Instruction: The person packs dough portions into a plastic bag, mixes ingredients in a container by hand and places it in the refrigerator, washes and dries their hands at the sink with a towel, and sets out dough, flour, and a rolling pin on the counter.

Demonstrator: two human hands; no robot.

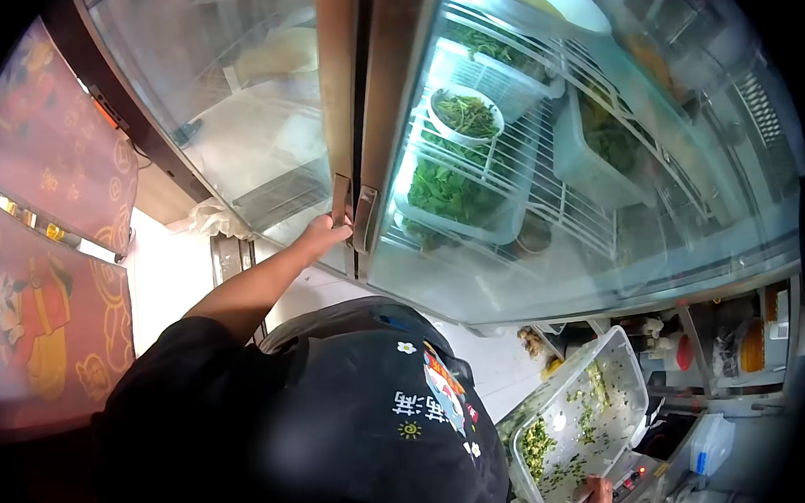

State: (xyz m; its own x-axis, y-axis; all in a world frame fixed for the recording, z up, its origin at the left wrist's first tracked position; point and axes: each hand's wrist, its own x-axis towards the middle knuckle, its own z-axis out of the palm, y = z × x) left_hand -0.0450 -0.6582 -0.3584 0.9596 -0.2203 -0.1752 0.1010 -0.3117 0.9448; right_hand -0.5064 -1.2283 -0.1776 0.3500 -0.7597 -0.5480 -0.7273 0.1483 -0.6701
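My left hand (326, 236) is closed around the metal handle (339, 200) of the left glass door of a display fridge, where the two brown door frames meet. At the lower right, my right hand (598, 498) grips the rim of a clear plastic container (627, 367). Chopped greens (536, 446) lie along one side of it, with loose bits stuck to its bottom. The container is tilted, and only part of my right hand shows.
Behind the right glass door, wire shelves (562, 214) hold a white bowl of greens (465, 116), a tub of leafy greens (450, 193) and other tubs. A patterned curtain (51, 301) hangs at left. Shelves with packets (749, 345) stand at right.
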